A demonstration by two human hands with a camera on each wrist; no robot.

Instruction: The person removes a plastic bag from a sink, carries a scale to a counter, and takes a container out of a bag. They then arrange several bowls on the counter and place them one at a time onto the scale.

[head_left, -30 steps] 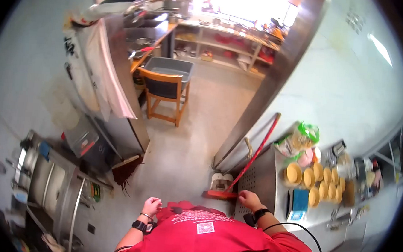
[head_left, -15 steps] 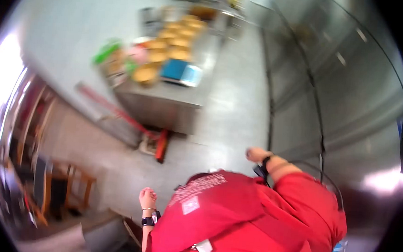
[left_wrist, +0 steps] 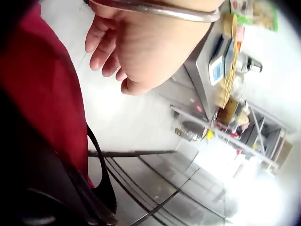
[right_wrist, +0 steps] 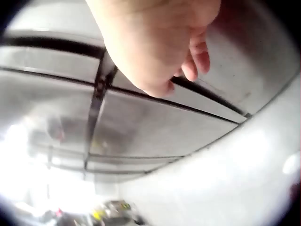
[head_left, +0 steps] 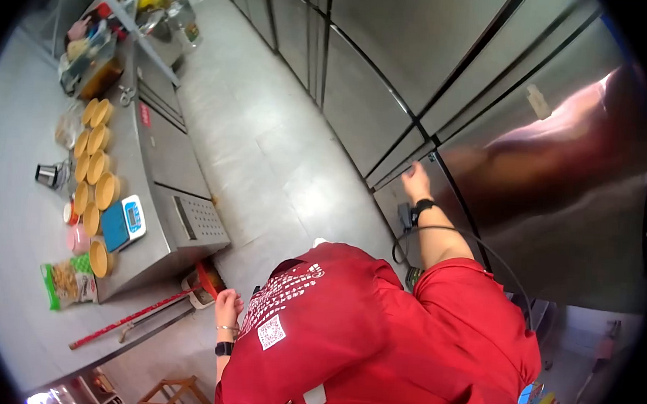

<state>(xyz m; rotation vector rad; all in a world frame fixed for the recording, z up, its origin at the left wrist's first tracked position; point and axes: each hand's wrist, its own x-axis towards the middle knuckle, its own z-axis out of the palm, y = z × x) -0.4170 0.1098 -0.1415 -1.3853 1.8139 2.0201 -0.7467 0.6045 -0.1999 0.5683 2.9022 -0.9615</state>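
My right hand (head_left: 417,184) reaches to the steel fridge doors (head_left: 366,105), right at the dark seam between an upper and a lower door. In the right wrist view its relaxed fingers (right_wrist: 190,68) overlap the horizontal gap, and nothing shows in them. The left hand (head_left: 228,309) hangs beside the red apron (head_left: 324,306), loosely curled. Seen from the left wrist, its fingers (left_wrist: 104,49) hold nothing. Each wrist carries a black strap.
To the left, a steel counter (head_left: 160,229) bears several tan bowls (head_left: 106,189), a kitchen scale (head_left: 134,216) and a snack bag (head_left: 70,283). A red-handled broom (head_left: 131,318) leans by its end. Grey floor (head_left: 267,147) runs between counter and fridges.
The view has swung right from the doorway to the fridge doors; the counter now lies at left. My right hand has moved from beside the counter to the door seam.
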